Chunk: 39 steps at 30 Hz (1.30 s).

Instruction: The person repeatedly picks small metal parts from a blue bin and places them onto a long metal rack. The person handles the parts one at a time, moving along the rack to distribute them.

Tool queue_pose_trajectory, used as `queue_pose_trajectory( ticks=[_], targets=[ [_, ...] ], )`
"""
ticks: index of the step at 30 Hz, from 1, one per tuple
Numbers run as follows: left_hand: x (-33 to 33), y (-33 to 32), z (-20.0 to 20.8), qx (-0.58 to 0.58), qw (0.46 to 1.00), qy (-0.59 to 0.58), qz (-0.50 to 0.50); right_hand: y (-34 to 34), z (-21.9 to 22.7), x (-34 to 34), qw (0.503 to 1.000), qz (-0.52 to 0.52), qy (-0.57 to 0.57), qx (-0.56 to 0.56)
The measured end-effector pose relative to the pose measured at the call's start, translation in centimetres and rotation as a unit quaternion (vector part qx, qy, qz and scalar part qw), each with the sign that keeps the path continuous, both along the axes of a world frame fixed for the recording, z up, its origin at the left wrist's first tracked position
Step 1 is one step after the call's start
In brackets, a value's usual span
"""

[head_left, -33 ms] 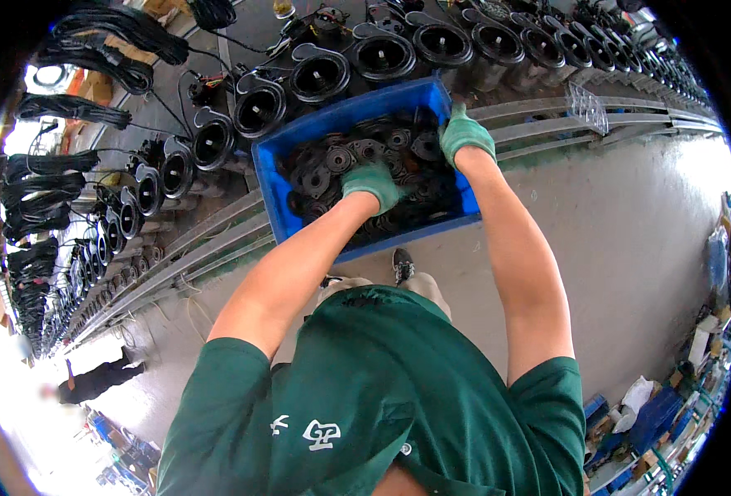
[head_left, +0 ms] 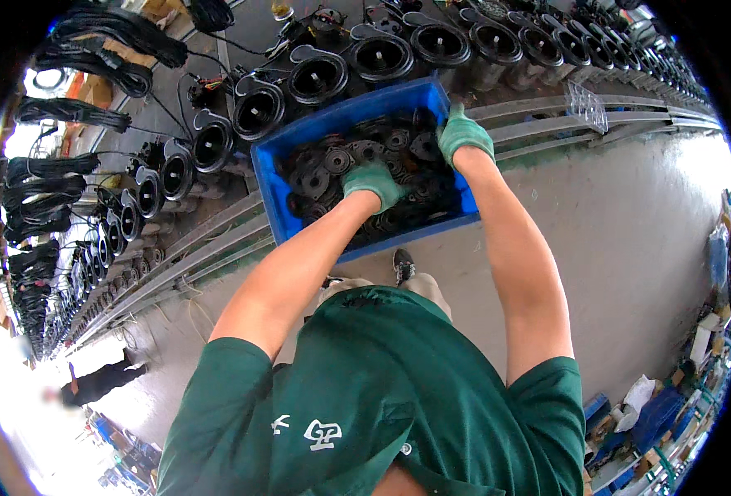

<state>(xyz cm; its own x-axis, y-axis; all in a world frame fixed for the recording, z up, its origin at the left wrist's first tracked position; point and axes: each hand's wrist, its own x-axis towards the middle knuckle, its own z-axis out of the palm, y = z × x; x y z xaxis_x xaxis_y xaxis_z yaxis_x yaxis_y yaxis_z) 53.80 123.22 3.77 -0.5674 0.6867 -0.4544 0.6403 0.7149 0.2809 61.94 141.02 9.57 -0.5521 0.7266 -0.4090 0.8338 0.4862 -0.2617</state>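
A blue plastic bin (head_left: pixel 276 194) full of black round metal parts (head_left: pixel 332 161) stands on a long conveyor rail. My left hand (head_left: pixel 372 183), in a green glove, is down inside the bin with its fingers curled among the parts; what it holds is hidden. My right hand (head_left: pixel 463 132), also gloved green, grips the bin's far right rim. Both bare forearms reach forward from my green shirt.
A row of black snail-shaped blower housings (head_left: pixel 317 78) runs along the line behind the bin. Bundles of black cable (head_left: pixel 68 112) lie at the left. Metal rails (head_left: pixel 564 124) extend right. The grey concrete floor (head_left: pixel 630 240) lies below, with another person (head_left: pixel 93 384) at lower left.
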Motion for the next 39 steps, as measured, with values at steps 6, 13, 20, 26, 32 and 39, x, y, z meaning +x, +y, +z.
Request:
queue_pose_trajectory(
  ticks=[6, 13, 20, 26, 32, 39],
  targets=[
    [-0.1, 2.1, -3.5, 0.092, 0.993, -0.064, -0.028, 0.4, -0.8, 0.1, 1.000, 0.004, 0.018, -0.011],
    [0.5, 1.5, -6.5, 0.206, 0.975, -0.084, 0.000, 0.2, -0.5, 0.1, 0.999, 0.000, 0.043, -0.008],
    [2.2, 2.0, -5.4, 0.081, 0.994, -0.070, -0.028, 0.8, -1.8, 0.4, 0.998, 0.004, 0.067, -0.006],
    [1.5, 4.0, -4.1, -0.046, 0.989, -0.118, -0.071, 0.3, -0.7, 0.2, 0.999, -0.002, 0.044, -0.008],
    [-0.4, 1.5, -0.6, 0.093, 0.978, -0.067, -0.176, 0.1, 0.4, 0.4, 1.000, 0.003, 0.011, -0.028],
    [-6.9, -5.3, 7.9, 0.348, 0.740, -0.550, 0.168, 0.2, -1.4, -0.3, 0.999, -0.024, 0.016, 0.014]
  ],
)
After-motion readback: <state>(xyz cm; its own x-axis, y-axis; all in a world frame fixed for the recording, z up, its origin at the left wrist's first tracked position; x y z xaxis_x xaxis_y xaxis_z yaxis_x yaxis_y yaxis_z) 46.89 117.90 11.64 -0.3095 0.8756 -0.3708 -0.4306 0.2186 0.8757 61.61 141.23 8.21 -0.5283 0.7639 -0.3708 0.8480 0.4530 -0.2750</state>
